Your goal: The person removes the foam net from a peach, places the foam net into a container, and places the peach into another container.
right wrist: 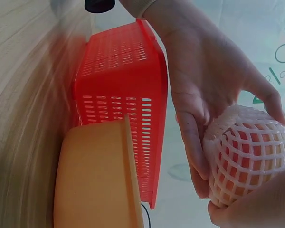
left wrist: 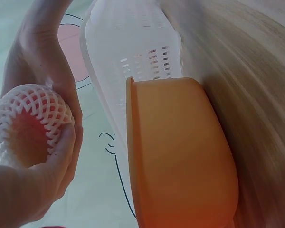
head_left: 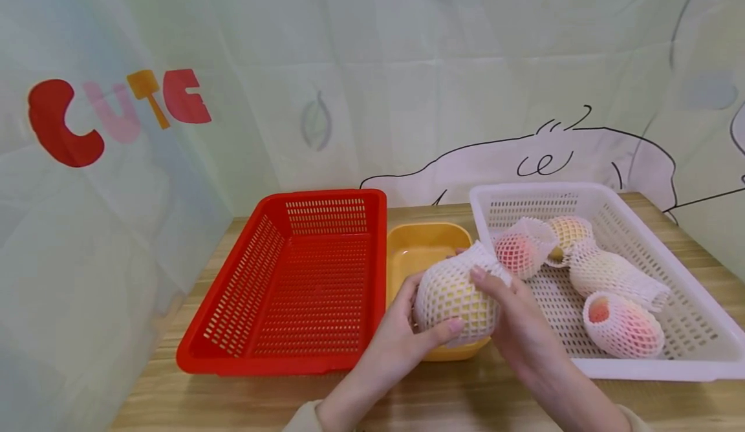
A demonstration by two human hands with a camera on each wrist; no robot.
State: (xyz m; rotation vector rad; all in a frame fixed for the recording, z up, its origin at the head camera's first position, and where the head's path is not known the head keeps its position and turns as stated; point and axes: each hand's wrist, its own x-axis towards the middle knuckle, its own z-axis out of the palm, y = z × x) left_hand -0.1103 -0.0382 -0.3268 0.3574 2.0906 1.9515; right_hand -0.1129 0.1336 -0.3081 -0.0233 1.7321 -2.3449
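Note:
A yellow and red fruit [head_left: 456, 299] in a white foam net is held up between both hands, over the front of a yellow tub [head_left: 401, 257]. My left hand [head_left: 401, 328] cups the fruit from the left, its thumb lying across the lower front. At the right side, my right hand [head_left: 520, 319] grips it with the thumb pressed on the net near its gathered end. Red skin of the fruit [left wrist: 28, 137] shows through the net's opening in the left wrist view. From the right wrist view, the netting [right wrist: 249, 152] still wraps the fruit.
Left of the tub stands a red basket [head_left: 317, 290] with nothing in it. A white basket [head_left: 658, 370] on the right holds several netted fruits, pink [head_left: 623, 328] and yellow [head_left: 573, 231]. All stand on a wooden table [head_left: 192, 399] before a printed curtain [head_left: 262, 128].

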